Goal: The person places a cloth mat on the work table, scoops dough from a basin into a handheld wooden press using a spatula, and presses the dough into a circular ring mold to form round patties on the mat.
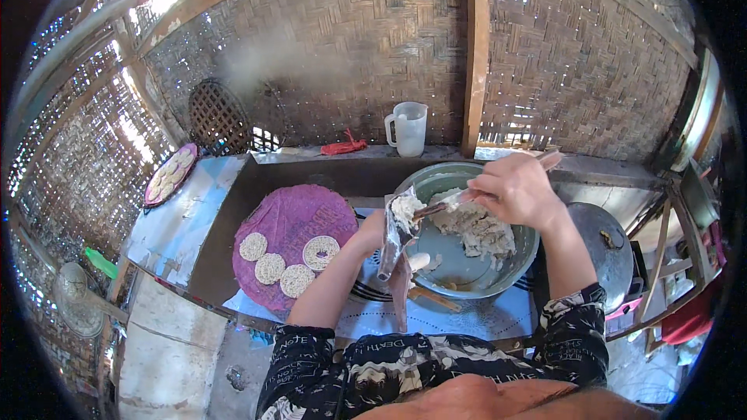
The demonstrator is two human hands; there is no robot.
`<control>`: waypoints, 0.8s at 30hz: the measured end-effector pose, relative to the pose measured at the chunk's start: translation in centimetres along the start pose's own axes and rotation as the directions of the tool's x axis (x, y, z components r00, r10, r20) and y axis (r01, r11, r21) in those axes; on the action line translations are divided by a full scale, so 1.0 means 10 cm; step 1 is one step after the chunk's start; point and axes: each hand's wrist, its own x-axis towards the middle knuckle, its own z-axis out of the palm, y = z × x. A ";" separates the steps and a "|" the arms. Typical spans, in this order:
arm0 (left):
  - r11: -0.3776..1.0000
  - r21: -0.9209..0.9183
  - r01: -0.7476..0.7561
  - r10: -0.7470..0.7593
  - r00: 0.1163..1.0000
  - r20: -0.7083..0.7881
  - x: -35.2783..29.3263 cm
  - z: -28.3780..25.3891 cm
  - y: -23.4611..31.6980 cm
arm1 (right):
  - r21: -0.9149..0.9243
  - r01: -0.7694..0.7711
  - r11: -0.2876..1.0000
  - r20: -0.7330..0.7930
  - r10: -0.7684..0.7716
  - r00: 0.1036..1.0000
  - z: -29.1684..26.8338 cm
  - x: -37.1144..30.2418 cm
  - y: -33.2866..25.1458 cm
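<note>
Pale dough [486, 237], one heap: in the round basin [523, 268], with a smaller lump in the mouth of a grey tool [395, 253] above the basin's left rim.

Right hand [510, 190], mine: fingers closed around a slim stick [447, 204], its tip at that lump. Left hand [372, 232], mine: wrapped round the grey tool; fingertips hidden, pressure impossible to tell.

Risks, as I judge them: lump spilling over the basin's edge, if I tilt the tool; stick skidding, if my fingers are slick with dough; uneven packing, if I push at one side only.

Surface: patterned pale-blue cover [498, 311] under the basin; purple round mat [268, 222] to the left, bearing four pale discs [270, 268], one ring-shaped.

Room: woven wall [350, 39], wooden post [476, 54], translucent jug [410, 131] on the ledge.
</note>
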 end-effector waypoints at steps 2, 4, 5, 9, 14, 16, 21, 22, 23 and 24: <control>0.955 0.273 -0.113 0.103 0.993 0.051 0.13 0.03 -0.07 | -0.016 0.010 1.000 0.038 -0.009 0.999 0.07 0.01 -0.06; 0.926 0.353 -0.133 0.127 0.991 0.042 0.13 0.08 -0.07 | -0.034 0.054 0.998 0.084 -0.051 0.995 0.19 0.03 -0.12; 0.890 0.429 -0.153 0.155 0.987 0.031 0.12 0.12 -0.04 | -0.036 0.049 0.998 0.084 -0.046 0.995 0.25 0.01 -0.15; 0.938 0.333 -0.095 0.101 0.995 -0.001 0.15 0.07 -0.12 | -0.076 0.054 0.996 0.094 -0.047 0.994 0.32 -0.04 -0.17; 0.822 0.480 -0.306 0.339 0.941 0.019 0.16 -0.13 0.00 | -0.016 -0.150 0.989 -0.064 0.148 0.987 -0.09 -0.34 -0.04; 0.918 0.296 -0.264 0.291 0.956 -0.049 0.29 -0.16 -0.10 | 0.331 -0.485 0.810 -0.176 0.558 0.811 0.04 -0.48 -0.14; 0.861 0.258 -0.438 0.452 0.892 0.006 0.32 0.22 0.24 | 0.825 -0.509 0.244 0.128 0.797 0.590 0.83 -0.63 -0.42; 0.929 -0.110 -0.354 0.347 0.934 -0.085 0.33 0.22 0.28 | 0.846 -0.498 0.190 0.164 0.796 0.582 0.87 -0.70 -0.44; 0.747 -0.665 0.002 -0.036 0.999 -0.036 0.27 0.25 0.48 | 0.847 -0.496 0.191 0.158 0.800 0.578 0.86 -0.80 -0.40; 0.724 -0.686 -0.071 -0.016 0.993 -0.119 0.13 0.30 0.65 | 0.807 -0.535 0.251 0.133 0.805 0.578 0.80 -0.90 -0.34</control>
